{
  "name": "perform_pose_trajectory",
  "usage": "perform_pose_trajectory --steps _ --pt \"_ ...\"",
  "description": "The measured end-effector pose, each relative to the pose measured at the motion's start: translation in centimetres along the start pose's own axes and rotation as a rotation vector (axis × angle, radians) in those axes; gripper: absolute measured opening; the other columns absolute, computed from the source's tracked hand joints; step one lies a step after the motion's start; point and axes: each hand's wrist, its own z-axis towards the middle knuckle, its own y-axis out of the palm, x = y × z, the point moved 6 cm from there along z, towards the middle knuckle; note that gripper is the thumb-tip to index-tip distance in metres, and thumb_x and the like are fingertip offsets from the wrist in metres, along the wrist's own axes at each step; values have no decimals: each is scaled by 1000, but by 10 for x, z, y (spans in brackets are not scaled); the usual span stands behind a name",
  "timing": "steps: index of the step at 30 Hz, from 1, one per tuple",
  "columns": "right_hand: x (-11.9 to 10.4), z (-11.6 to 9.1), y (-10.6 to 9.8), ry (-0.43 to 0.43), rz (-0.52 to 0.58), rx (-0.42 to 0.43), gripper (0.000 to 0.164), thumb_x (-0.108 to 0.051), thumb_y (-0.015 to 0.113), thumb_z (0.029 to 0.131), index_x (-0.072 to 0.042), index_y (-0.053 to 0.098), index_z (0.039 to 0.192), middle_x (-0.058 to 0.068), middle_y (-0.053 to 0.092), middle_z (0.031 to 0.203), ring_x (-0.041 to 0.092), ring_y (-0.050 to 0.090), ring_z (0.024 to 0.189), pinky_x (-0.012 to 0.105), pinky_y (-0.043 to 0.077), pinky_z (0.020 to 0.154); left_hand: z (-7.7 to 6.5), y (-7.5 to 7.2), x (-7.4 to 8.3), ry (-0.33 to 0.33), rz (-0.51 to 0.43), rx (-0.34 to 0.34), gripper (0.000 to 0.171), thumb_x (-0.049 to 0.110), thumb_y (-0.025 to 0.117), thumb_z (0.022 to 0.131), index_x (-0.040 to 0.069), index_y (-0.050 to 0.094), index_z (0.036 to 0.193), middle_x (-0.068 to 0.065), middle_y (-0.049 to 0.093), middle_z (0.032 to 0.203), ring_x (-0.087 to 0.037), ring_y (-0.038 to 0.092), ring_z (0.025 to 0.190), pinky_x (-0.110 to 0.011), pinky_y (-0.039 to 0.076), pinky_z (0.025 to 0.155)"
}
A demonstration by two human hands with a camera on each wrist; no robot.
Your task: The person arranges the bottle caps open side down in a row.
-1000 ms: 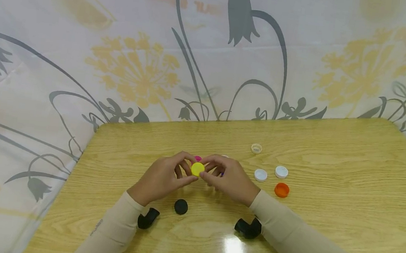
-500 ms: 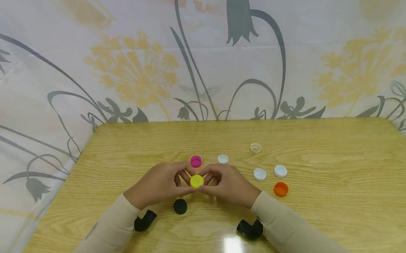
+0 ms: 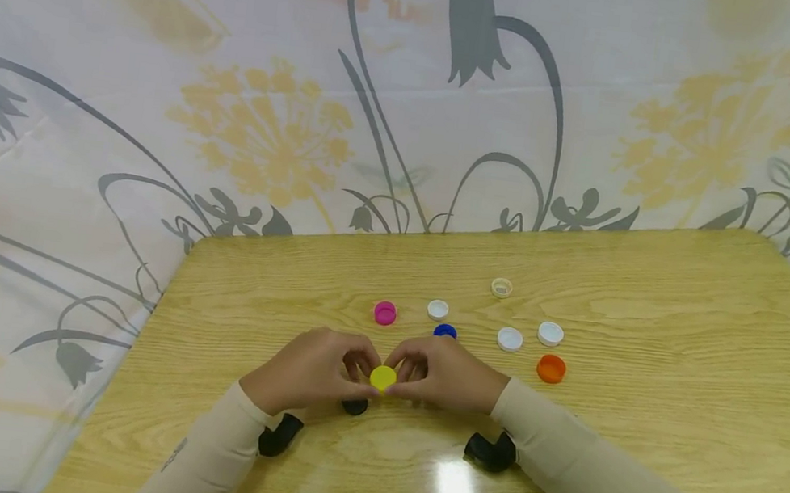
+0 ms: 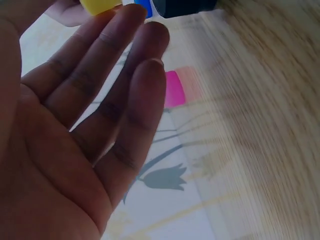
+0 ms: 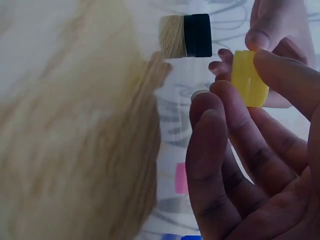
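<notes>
A round yellow bottle cap [image 3: 383, 379] is pinched from both sides, between the thumb and fingers of my left hand [image 3: 311, 369] and of my right hand [image 3: 449, 376]. In the right wrist view the yellow cap [image 5: 248, 77] is seen edge-on, my right thumb and a finger against it. Only its lower part shows in the left wrist view. A black cap [image 3: 354, 406] lies on the table just below my left fingers, which partly cover it. Behind my right hand is a blue cap [image 3: 445, 331], partly hidden. A pink cap [image 3: 385, 313] lies farther back.
On the wooden table [image 3: 686, 328], white caps [image 3: 509, 339] lie to the right, beside an orange cap [image 3: 552, 368]. A cream cap [image 3: 501, 288] sits farther back. Black curved pieces [image 3: 491, 452] show by both wrists. A flowered cloth [image 3: 397, 100] hangs behind the table.
Both hands have come down and nearer with the yellow cap between them. The pink, blue and white caps behind are now more exposed, while the black cap has become partly covered.
</notes>
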Motion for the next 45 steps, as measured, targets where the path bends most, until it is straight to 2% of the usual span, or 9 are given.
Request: perform_pose_trajectory --steps 6,13,20,30,45 --pt "-2 -1 4 -14 -19 -37 20 -28 76 90 -15 72 105 -9 70 80 5 64 69 22 54 66 1 6 0 27 24 -44 18 32 83 83 22 72 94 13 71 84 -1 66 79 -22 54 75" --pt "-2 -1 8 -19 -38 -56 16 -25 77 89 -16 74 103 -9 67 78 3 61 69 22 53 65 2 9 2 59 115 -34 22 36 85 79 22 75 93 14 72 92 -5 65 87 -25 53 80" --pt "-5 -2 10 -28 -51 -59 16 -20 79 87 -13 75 101 -9 68 78 1 61 70 21 53 66 3 12 2 67 140 -50 21 38 86 78 23 75 90 15 69 91 -3 59 83 -23 50 76" --pt "-3 -2 12 3 -105 -52 17 -19 80 85 -13 75 100 -11 66 76 0 58 69 20 50 65 3 15 2 68 186 -41 23 41 86 76 25 74 89 16 66 92 -5 57 83 -25 48 78" --pt "-4 -3 14 -17 -179 -59 22 -17 80 84 -9 75 104 -10 64 71 -2 54 64 18 48 63 2 17 4 90 227 -32 25 37 88 75 22 73 88 10 65 92 -10 55 82 -26 45 74"
